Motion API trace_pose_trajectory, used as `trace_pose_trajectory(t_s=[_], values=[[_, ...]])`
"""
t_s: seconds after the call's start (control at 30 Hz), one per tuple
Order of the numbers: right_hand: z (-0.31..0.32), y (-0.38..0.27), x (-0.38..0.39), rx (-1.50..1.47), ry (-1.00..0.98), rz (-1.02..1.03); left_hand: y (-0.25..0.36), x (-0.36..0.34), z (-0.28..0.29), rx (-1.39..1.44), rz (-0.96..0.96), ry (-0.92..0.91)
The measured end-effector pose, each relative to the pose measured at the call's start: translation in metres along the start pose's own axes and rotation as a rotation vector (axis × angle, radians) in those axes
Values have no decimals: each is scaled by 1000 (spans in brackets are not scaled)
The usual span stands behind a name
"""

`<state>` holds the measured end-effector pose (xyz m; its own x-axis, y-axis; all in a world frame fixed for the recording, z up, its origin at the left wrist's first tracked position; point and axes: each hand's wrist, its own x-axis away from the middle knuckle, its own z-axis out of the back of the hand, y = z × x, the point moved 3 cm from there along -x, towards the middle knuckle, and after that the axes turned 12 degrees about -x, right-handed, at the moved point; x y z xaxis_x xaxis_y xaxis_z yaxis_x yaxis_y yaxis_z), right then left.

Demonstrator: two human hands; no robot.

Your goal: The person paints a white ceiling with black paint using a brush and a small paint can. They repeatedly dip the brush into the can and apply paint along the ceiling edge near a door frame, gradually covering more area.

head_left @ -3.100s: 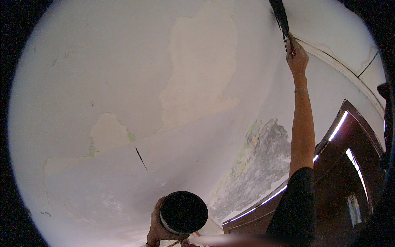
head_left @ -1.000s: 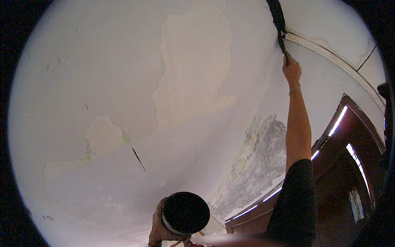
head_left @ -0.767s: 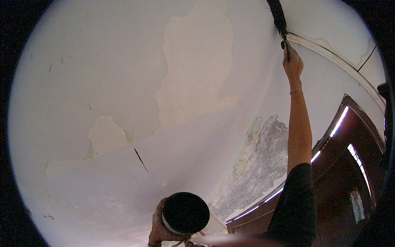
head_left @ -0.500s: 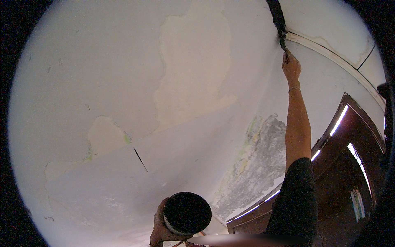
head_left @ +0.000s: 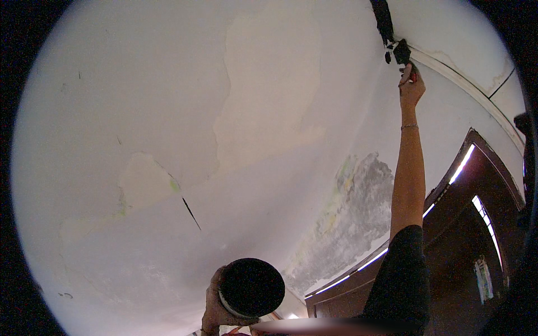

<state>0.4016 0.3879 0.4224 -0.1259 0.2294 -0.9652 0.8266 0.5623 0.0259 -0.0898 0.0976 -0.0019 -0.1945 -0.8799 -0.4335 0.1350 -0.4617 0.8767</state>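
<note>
At the lower middle, my left hand (head_left: pixel 212 305) wraps round a round tub (head_left: pixel 228 309) whose opening shows black, likely paint inside. Its fingers curl along the tub's left side. My right arm stretches up to the upper right, where my right hand (head_left: pixel 412 87) grips a small paintbrush (head_left: pixel 402 51) with a dark, wet-looking head. The brush's handle is mostly hidden by the fingers; a bit of red shows there. The brush head is against the wall or just off it, beside the lower end of a black painted band (head_left: pixel 383 19) with a ragged tip.
Pale wall (head_left: pixel 269 84) with peeled patches fills most of the view, with a thin dark crack (head_left: pixel 191 214). A grey, bare-plaster patch (head_left: pixel 367 193) lies left of my right arm. A ceiling moulding (head_left: pixel 465 84) curves at the upper right; a dark brown door (head_left: pixel 459 246) stands at lower right.
My right hand has shifted right and slightly down, away from the band's tip, and the brush head now shows clearly. The tub in my left hand has moved slightly left.
</note>
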Motion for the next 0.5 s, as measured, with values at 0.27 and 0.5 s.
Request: trace_pose_trajectory(t_s=[0.27, 0.5], values=[[-8, 7, -30, 395, -110, 48, -7, -17, 11, 43, 62, -33], [-18, 51, -71, 417, -268, 0, -15, -22, 12, 48, 108, -41]])
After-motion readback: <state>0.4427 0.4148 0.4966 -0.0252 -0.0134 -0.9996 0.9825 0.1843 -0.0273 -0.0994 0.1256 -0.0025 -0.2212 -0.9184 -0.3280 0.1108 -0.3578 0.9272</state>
